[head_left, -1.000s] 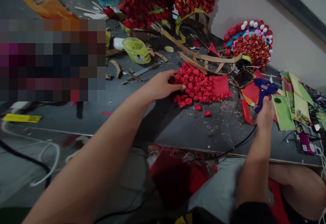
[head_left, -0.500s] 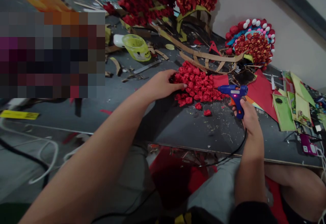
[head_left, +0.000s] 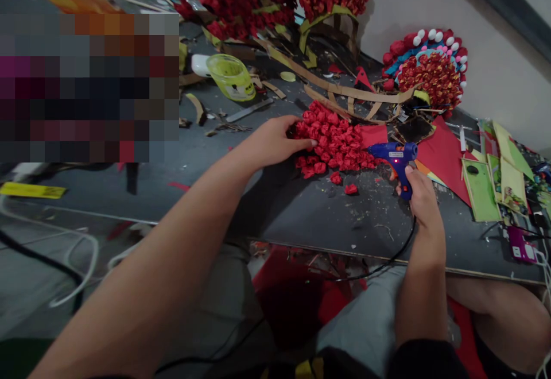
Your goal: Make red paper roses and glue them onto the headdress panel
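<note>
Blue plastic, one glue gun (head_left: 398, 154) is gripped in the closed fingers of the right hand (head_left: 420, 192), its nozzle set at the right side of one cluster of red paper rosettes (head_left: 338, 138) on the table (head_left: 301, 215). The cluster's left edge is touched by the left hand (head_left: 276, 140), thumb and fingers parted. Two loose rosettes (head_left: 351, 189) are seen just in front. One label is borne by the gun; its print seems too small to be read.

On the table (head_left: 301, 212), paper pieces (head_left: 333, 138) lie left of the glue gun (head_left: 398, 155).
</note>
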A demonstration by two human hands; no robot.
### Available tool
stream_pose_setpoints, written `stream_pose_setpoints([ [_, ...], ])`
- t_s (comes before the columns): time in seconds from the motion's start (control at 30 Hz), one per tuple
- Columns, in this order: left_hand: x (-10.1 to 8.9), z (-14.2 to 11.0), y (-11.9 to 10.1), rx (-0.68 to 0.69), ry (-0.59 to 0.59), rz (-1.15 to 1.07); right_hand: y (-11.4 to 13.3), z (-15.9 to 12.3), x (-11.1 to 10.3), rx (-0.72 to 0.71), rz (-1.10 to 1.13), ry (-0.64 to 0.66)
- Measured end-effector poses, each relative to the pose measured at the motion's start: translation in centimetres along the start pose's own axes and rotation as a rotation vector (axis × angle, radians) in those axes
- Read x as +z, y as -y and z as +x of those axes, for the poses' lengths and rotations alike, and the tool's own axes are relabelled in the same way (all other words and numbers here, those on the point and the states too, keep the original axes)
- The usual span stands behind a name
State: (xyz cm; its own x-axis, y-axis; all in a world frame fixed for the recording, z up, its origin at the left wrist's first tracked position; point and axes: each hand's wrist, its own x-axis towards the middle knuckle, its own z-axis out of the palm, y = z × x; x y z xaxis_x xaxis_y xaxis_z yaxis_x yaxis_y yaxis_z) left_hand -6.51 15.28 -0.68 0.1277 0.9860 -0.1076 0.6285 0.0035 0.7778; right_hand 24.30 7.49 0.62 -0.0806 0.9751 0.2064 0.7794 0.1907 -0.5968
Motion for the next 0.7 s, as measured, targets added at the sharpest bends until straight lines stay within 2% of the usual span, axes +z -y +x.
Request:
stream_pose_setpoints([
  [0.23,-0.1,-0.5,-0.8,-0.035,0.006,0.065,0.3,0.1,-0.5,-0.025,0.016,0.036],
  [0.43,-0.4,-2.4,-1.6,-0.051,-0.280,0.029,1.4,-0.2,-0.3,0.022,0.057,0.038],
  [0.5,-0.8,-3.3,-2.0,-0.082,-0.215,0.070,1.7,-0.5,-0.3,0.039,0.061,0.021],
  [0.63,-1.3,-4.2,-2.4,-0.079,0.126,0.276,1.0,-0.8,-0.7,0.064,0.044,-0.048],
  [0.7,-1.2,-4.2,-2.4,-0.043,0.206,0.352,-0.2,-0.6,-1.3,0.068,0.026,-0.125],
])
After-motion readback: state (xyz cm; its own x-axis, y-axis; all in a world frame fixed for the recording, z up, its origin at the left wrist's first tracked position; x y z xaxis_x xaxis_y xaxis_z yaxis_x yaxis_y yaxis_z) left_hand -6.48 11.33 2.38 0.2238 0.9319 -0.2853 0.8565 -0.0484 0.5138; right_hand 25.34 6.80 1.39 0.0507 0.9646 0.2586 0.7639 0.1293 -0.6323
